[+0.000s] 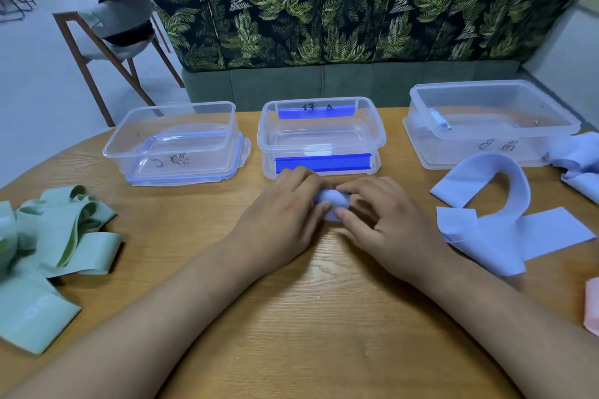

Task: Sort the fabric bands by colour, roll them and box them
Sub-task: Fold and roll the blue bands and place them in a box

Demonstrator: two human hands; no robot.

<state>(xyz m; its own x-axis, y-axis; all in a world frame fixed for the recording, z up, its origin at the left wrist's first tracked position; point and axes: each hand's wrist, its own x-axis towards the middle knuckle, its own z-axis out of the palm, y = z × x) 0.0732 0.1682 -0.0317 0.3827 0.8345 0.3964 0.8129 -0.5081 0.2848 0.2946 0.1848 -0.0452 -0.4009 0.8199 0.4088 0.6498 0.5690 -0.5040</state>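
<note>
- Head view: pinches pale blue rolled band (334,202) with curled left hand (285,207) and right hand (389,223), mid-surface (324,317), just before middle box (324,162).
- Shows green bands (55,236) at left edge, loose blue bands (492,230) at right edge.

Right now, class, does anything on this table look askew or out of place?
Yes: the left box sits crooked on its blue-edged lid, which juts out at the right. The green bands lie in a loose tangle, unrolled.
</note>
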